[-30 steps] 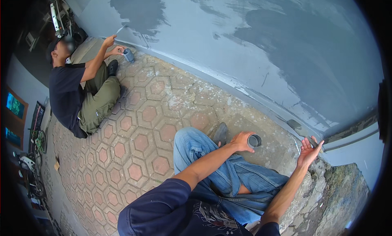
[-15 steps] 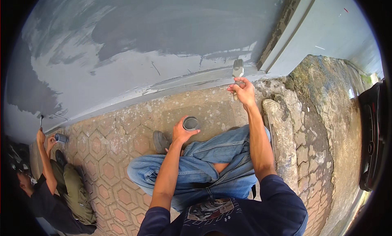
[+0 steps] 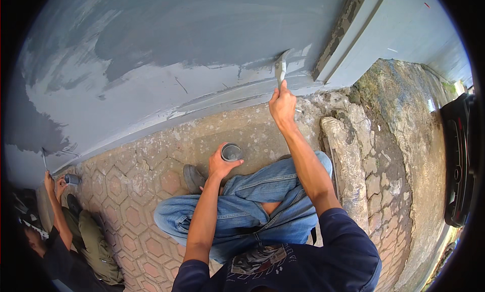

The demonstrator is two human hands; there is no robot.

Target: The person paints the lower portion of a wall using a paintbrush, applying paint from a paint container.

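brush (image 3: 281,70) gripped, the right hand (image 3: 283,106) has reached higher, bristles (image 3: 285,54) now bent against the wall (image 3: 202,39) beyond; left hand (image 3: 220,165) clasps a cup (image 3: 232,152)

Floor (image 3: 136,211): hexagonal pavers with reddish middles and greyish surrounds, left and centre.
Strip (image 3: 262,135): worn concrete along the wall's foot, scattered with pale specks.
Ledge (image 3: 345,158): rough, pale stone running alongside the right leg.
Slabs (image 3: 376,206): cracked, irregular pieces right of the ledge.
Shoe (image 3: 192,179): grey, on the ground where pavers meet strip.
Co-worker (image 3: 93,241): low on the pavers, far left.
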